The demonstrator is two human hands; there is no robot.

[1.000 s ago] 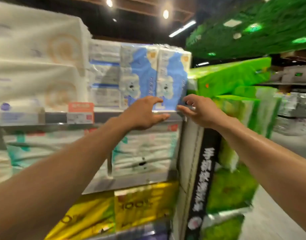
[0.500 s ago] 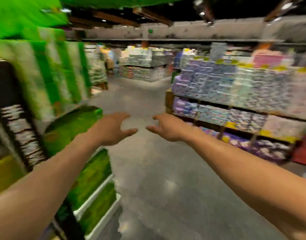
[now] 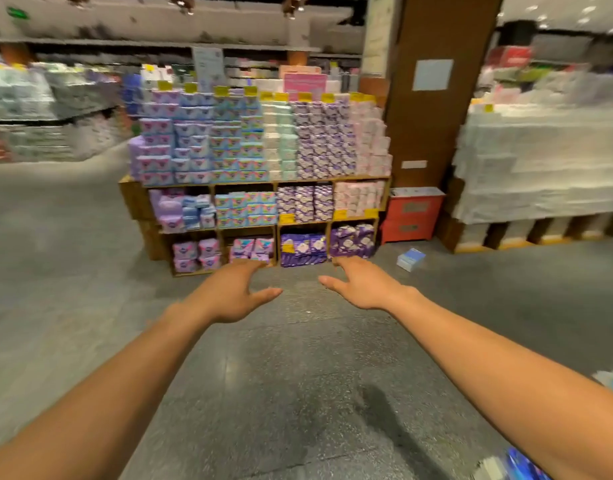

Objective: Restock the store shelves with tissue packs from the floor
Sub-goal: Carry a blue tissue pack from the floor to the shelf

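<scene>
Over the floor (image 3: 298, 393), the left hand (image 3: 229, 292) and right hand (image 3: 362, 287) are hovering side by side, both released, fingers spread, grasping nothing. Beyond the right hand, a blue pack (image 3: 410, 259) is lying on the floor near a red box (image 3: 412, 216), beside stocked shelves (image 3: 274, 183).

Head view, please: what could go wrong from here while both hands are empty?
The blue pack lying loose on the floor by the red crate could be tripped over. The view is blurred, so the open left hand and right hand may misjudge reaching the packs at lower right.
</scene>
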